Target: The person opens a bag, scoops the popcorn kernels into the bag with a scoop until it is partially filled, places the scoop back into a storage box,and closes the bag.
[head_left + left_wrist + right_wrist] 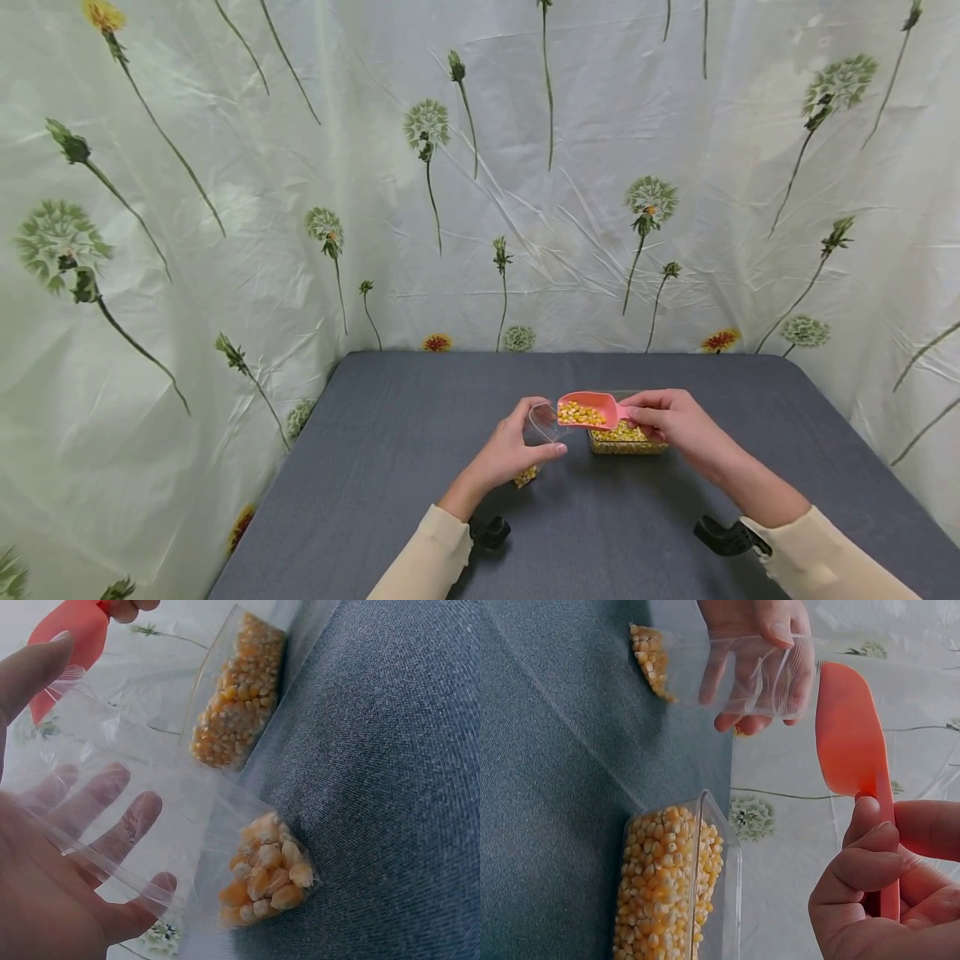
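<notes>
My left hand (504, 454) holds a clear zip bag (542, 423) upright by its open mouth, thumb on one side and fingers on the other. Corn kernels (266, 870) fill only the bottom of the bag, which reaches down to the tabletop. Between thumb and fingers, my right hand (688, 429) grips the handle of a pinkish-red scoop (847, 724). A load of yellow kernels (577, 414) lies in the scoop, whose front edge is at the bag's mouth.
Behind and below the scoop stands a clear rectangular container (703, 806) of corn kernels (656, 877). A dark grey cloth (420, 425) covers the table. Flower-printed curtains (360, 125) hang behind and at both sides. Black straps (723, 537) sit at both wrists.
</notes>
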`<state>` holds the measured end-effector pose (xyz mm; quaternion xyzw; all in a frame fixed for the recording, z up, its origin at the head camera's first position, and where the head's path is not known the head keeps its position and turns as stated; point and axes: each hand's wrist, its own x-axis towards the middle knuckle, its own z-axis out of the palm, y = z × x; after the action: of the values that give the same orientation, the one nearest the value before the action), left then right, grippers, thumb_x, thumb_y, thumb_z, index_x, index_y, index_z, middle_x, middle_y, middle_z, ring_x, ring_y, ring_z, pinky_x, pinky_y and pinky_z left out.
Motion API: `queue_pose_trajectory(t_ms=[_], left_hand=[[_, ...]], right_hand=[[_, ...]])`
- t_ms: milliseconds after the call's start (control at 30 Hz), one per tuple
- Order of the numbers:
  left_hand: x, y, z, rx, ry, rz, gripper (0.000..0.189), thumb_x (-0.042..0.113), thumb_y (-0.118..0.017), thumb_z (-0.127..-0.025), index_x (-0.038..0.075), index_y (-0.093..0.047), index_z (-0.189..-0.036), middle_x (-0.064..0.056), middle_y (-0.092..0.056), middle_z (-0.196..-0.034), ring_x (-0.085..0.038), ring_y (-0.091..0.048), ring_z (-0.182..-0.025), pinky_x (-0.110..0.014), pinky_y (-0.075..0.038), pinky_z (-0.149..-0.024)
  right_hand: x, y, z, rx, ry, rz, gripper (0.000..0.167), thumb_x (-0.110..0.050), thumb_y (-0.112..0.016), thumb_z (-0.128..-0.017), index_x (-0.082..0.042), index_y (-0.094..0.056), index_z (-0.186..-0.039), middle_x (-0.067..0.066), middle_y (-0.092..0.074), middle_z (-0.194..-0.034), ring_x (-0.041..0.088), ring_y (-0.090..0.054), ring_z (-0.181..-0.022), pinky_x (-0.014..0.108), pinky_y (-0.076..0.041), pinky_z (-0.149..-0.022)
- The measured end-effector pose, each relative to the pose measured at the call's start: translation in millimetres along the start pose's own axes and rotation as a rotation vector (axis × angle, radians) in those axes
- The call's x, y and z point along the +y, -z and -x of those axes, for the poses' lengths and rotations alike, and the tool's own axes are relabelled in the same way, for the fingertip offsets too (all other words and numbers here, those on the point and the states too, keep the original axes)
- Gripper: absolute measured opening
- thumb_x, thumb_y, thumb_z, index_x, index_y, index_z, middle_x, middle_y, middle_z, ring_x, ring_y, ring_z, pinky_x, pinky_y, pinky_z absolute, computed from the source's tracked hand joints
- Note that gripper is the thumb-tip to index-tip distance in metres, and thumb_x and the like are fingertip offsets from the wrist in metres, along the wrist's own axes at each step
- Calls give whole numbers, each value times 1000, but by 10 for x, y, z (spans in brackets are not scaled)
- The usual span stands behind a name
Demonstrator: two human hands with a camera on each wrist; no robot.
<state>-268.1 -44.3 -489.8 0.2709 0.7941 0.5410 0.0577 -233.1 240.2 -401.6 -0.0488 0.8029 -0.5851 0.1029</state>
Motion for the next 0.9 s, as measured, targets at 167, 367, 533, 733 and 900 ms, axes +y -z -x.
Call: queue_pose_trajectory(t_ms=[167, 367, 533, 733, 900], left_hand=[[8, -2, 3, 2, 12, -5, 60, 46, -80, -86, 33, -47, -134, 10, -58, -123, -10, -57, -112, -53, -40, -106], [21, 2, 8, -6, 56, 10, 64, 46, -81, -85, 33, -46, -137, 14, -57, -126, -13, -52, -127, -54, -41, -105], [39, 5, 12, -11, 58, 13, 66, 48, -80, -84, 35, -45, -139, 15, -57, -126, -16, -50, -131, -53, -43, -103], [37, -2, 8, -7, 41, -1, 64, 47, -80, -85, 35, -47, -138, 16, -57, -125, -15, -51, -128, -53, -43, -102], [27, -1, 10, -10, 31, 4, 61, 42, -81, -85, 35, -48, -136, 16, -57, -125, -14, -51, -127, -50, -44, -100]], right_hand=[[5, -46, -16, -4, 13, 19, 28, -12, -61, -100, 7, -68, -120, 8, -57, -78, 16, -46, -65, 28, -40, -55], [-6, -106, -35, -16, 31, 34, 26, -10, -62, -99, 7, -69, -117, 6, -54, -74, 16, -44, -63, 28, -39, -54], [-21, -149, -46, -32, 27, 39, 25, -11, -62, -99, 5, -70, -116, 6, -53, -74, 16, -44, -62, 29, -39, -55], [-28, -192, -65, -47, 30, 51, 27, -14, -63, -100, 5, -70, -118, 10, -57, -78, 19, -45, -63, 29, -39, -55], [-38, -226, -74, -66, 52, 59, 27, -13, -63, -100, 5, -70, -119, 10, -57, -79, 20, -45, -62, 30, -40, -55]])
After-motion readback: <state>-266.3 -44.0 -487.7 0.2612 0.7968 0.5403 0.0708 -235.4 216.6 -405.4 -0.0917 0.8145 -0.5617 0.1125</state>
